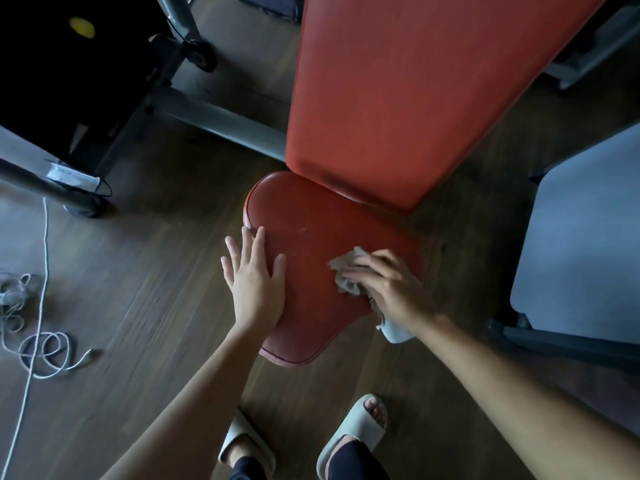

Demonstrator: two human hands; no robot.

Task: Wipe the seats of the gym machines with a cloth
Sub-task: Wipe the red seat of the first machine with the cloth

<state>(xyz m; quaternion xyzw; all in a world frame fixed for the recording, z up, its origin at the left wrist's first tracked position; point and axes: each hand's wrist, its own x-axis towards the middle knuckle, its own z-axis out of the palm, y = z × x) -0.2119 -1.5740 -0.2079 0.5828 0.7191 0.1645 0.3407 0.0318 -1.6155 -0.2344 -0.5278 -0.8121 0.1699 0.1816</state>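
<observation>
Head view, looking down: a red padded seat (311,216) is seen with its backrest (398,98) rising behind it and overhanging its rear edge. The cloth (346,271), pale and crumpled, is pressed onto the right part of the seat under the right grip (389,289), whose fingers are curled over it; a tail of the cloth is left hanging off the seat's front-right edge. The left grip (256,282) is laid flat on the seat's left rim, fingers straight and spread, with nothing held.

Wiping of this seat is judged to be under way. No wet or cleaned trace can be made out in the dim light, so how much has been covered cannot be told. The stretch of red between the two grips, the rear under the backrest and the narrow front tip are taken as possibly left to do, and the seats of other machines after that; a grey pad (581,237) at the right may be one.

The seat is bounded by a rounded, piped rim and narrows toward the front. Strokes to the left would be met by the left grip, strokes rearward by the backrest. Standing room is limited by a loose cable (45,351) coiled on the floor (145,278) at the left.
</observation>
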